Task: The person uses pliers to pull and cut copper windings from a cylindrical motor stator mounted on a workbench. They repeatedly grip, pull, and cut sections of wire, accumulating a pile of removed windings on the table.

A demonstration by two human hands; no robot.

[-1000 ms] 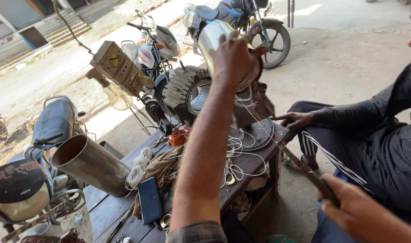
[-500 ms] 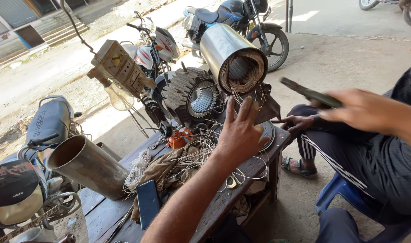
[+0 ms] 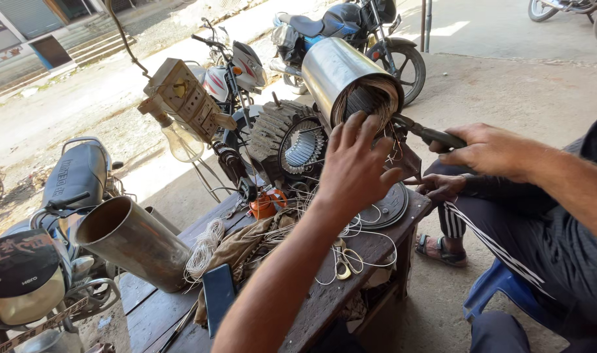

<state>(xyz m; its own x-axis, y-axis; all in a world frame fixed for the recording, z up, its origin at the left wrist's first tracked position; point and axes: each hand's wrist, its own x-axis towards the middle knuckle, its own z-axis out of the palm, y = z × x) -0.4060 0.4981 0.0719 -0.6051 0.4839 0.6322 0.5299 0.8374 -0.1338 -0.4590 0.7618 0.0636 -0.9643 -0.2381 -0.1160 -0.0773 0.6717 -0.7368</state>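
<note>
Hands all over this steel motor cylinder (image 3: 341, 75) propped above the wooden bench (image 3: 377, 245): left hand (image 3: 354, 170) spread wide against its winding end, right hand (image 3: 488, 151) gripping pliers (image 3: 429, 134) poked at the rim.

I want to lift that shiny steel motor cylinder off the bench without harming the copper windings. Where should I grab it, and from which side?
Probably grip the smooth steel shell of the cylinder around its middle, coming from above or the far side. It lies tilted, its open end facing the left hand, with copper windings and loose wires there. The right hand works at that end with a tool, so keep clear.
</note>
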